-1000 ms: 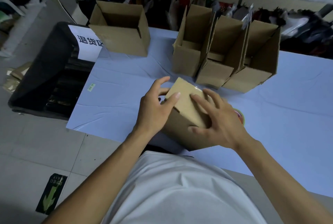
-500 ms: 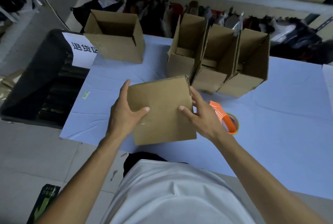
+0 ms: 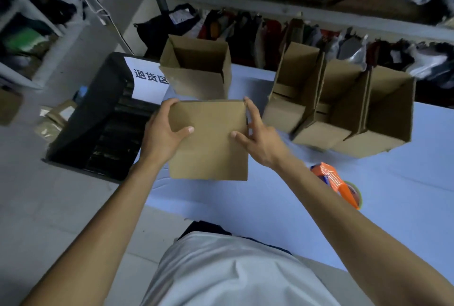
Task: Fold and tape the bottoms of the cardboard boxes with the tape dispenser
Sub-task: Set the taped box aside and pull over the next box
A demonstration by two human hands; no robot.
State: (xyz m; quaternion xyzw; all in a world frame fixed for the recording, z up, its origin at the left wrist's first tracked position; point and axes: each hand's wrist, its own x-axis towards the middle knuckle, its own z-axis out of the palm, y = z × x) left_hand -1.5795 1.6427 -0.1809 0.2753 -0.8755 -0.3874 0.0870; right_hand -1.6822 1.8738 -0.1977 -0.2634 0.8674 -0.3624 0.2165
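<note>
Spanning most of the view, the bench (image 3: pixel 405 207) carries a pale blue cover, and everything for the job sits on it or hangs just above it. Along its far edge a row of three erected cardboard boxes (image 3: pixel 344 109) leans together at the right, their open tops tilted toward the camera. A single open box (image 3: pixel 196 69) stands apart at the left. Beside the bench on the left a black bin (image 3: pixel 98 121) bears a white label with printed characters.

In front of the single box, a held box (image 3: pixel 208 138) is raised above the near-left part of the bench, one plain face turned up to the camera. The left hand (image 3: pixel 164 133) grips its left edge, thumb on the face and fingers wrapped behind. The right hand (image 3: pixel 258 138) holds the right edge the same way, so both hands are clamped on the box, one to each side.

Smallest is the orange tape dispenser (image 3: pixel 339 182), lying on the bench to the right of the right forearm, apart from either hand.

My judgement is that this box is being carried toward the finished ones, though whether its bottom is taped cannot be told. The next move likely calls for setting it down upright near the single box, then taking up a fresh flat box.
</note>
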